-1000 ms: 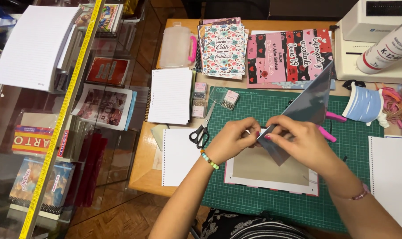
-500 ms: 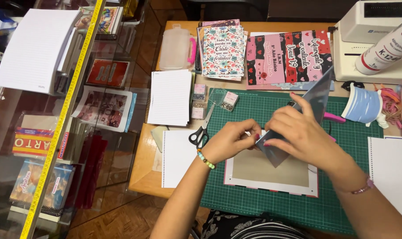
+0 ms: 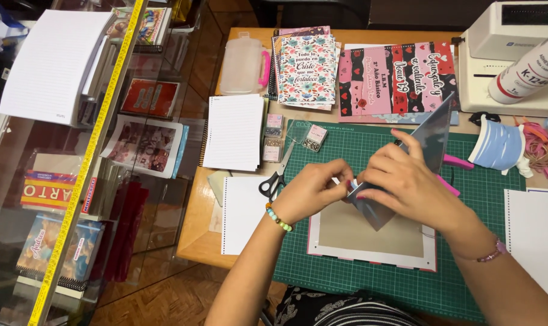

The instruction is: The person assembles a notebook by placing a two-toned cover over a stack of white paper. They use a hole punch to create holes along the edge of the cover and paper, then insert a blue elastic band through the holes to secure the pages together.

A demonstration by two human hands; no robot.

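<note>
The cutting mat (image 3: 346, 271) is green with a pale grid, and on it lies a tan board (image 3: 370, 236) edged in white and pink, under a grey translucent sheet (image 3: 434, 130). Behind, one notebook cover (image 3: 307, 69) shows a white ground with small flowers (reds, teals), another cover (image 3: 394, 78) pink, red and black stripes with hearts. The scissors (image 3: 271, 184) have black handles, the ribbon spool (image 3: 497, 146) is light blue, the tape measure (image 3: 86, 163) yellow.
</note>
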